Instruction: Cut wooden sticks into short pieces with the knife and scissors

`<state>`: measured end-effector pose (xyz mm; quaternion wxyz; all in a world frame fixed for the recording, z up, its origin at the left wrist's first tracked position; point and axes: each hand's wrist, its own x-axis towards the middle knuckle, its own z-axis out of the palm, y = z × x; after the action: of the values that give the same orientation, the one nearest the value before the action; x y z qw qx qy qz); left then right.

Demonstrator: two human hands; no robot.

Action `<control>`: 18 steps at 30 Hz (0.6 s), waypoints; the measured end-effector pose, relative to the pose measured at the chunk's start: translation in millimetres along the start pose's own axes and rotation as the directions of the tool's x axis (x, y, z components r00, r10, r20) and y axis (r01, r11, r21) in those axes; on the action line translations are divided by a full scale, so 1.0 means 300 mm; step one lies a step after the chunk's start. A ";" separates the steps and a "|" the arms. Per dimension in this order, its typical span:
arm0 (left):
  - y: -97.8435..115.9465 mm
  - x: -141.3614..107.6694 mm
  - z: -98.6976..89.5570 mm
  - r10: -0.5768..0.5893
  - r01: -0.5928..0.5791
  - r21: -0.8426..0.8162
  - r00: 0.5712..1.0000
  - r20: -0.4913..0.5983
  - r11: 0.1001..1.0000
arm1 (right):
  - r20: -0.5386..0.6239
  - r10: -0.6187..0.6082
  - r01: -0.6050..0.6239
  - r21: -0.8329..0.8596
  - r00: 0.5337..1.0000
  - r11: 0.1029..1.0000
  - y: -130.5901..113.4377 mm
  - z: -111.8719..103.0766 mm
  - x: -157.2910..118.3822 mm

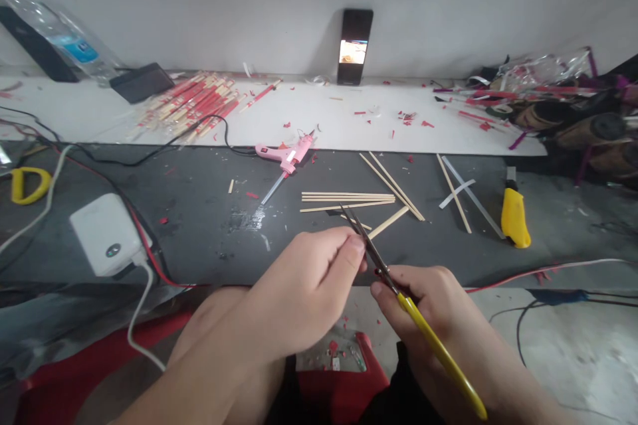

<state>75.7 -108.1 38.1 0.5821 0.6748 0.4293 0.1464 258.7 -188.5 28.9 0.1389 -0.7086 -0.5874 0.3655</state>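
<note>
My right hand [433,312] grips scissors with yellow handles [438,352]. Their metal blades [366,239] point up and to the left, slightly apart at the tips. Thumb and fingers of my left hand [314,272] are pinched together right beside the blades; whatever lies between them is hidden. Just beyond the blades, several thin wooden sticks [349,198] lie side by side on the grey table. More sticks [391,186] slant to their right, and a short thicker stick [389,222] lies beside the scissors.
A pink glue gun [289,153] with its cord rests behind the sticks. To the right are a yellow cutter knife [516,216] and white strips [471,192]. At left sit a white power bank [109,236] and wrapped sticks [194,103]. A phone [355,46] leans on the wall.
</note>
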 end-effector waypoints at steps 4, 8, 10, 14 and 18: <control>-0.015 0.011 0.036 0.273 -0.185 0.507 0.956 -0.104 0.842 | -0.016 0.096 -0.096 -0.032 0.995 0.995 0.004 0.006 0.002; -0.033 0.028 0.044 0.303 -0.178 0.603 0.947 -0.110 0.777 | -0.008 0.014 -0.014 0.002 1.000 1.000 0.034 0.025 0.040; -0.038 0.041 0.041 0.291 -0.153 0.598 0.946 -0.141 0.787 | -0.032 -0.018 0.018 -0.002 0.999 1.000 0.050 0.031 0.066; -0.041 0.077 0.043 0.294 -0.133 0.578 0.936 -0.193 0.805 | -0.037 0.001 -0.001 -0.020 0.999 1.000 0.058 0.026 0.101; -0.038 0.100 0.043 0.311 -0.136 0.581 0.926 -0.213 0.802 | -0.009 0.004 -0.004 0.064 1.000 0.998 0.048 0.014 0.101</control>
<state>97.9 -94.7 15.1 0.2671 0.8309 0.4522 0.1835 267.8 -165.1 6.4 0.1635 -0.7065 -0.5733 0.3813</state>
